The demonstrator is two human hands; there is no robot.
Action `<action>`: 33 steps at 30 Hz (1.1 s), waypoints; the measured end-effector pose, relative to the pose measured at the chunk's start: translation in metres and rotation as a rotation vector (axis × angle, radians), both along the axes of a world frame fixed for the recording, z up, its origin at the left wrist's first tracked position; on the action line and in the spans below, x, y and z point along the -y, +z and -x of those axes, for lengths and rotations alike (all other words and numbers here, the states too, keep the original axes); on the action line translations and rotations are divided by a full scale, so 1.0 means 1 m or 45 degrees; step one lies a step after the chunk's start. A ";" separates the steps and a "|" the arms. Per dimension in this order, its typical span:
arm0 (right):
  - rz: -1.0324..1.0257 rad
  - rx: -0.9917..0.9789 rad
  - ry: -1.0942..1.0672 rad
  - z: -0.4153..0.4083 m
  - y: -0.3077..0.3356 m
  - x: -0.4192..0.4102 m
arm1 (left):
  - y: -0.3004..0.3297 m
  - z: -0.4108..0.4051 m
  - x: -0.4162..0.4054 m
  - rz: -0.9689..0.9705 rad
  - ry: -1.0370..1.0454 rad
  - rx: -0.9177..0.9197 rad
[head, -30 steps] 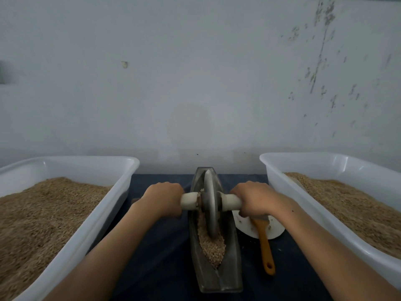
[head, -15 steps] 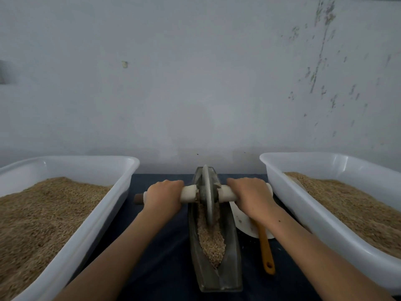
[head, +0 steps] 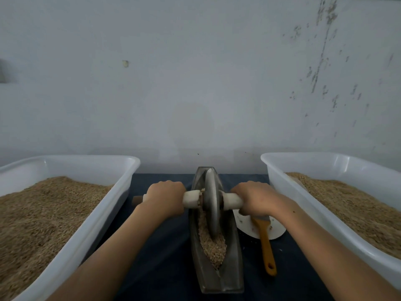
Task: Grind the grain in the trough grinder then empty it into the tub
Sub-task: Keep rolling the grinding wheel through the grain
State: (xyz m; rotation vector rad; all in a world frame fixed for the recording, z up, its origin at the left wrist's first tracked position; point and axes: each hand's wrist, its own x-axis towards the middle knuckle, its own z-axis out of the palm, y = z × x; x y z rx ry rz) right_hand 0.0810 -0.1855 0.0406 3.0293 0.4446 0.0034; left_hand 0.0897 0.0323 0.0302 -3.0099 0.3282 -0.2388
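Gripping white axle handle either side of grinding wheel: left hand and right hand, both clenched round it. Wheel upright in trough grinder, grain piled along channel. Tub left of grinder, second tub right, both holding grain. Orange-handled brush on white plate just right of grinder.

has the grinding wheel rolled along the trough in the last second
Yes. The grinding wheel went toward the wall end of the trough, then part of the way back; it is now slightly nearer that end than one second ago.
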 end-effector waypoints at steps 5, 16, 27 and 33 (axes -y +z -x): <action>-0.058 0.465 0.044 -0.003 -0.017 -0.001 | -0.010 -0.001 0.001 0.098 0.011 0.281; 0.037 -0.126 0.021 0.000 0.005 0.001 | 0.005 -0.002 -0.003 0.012 -0.019 -0.229; -0.098 0.407 0.004 -0.004 -0.017 -0.001 | -0.006 0.000 0.005 0.063 0.011 0.290; -0.009 0.211 0.042 0.000 -0.005 0.000 | 0.000 -0.002 -0.001 0.002 -0.006 0.001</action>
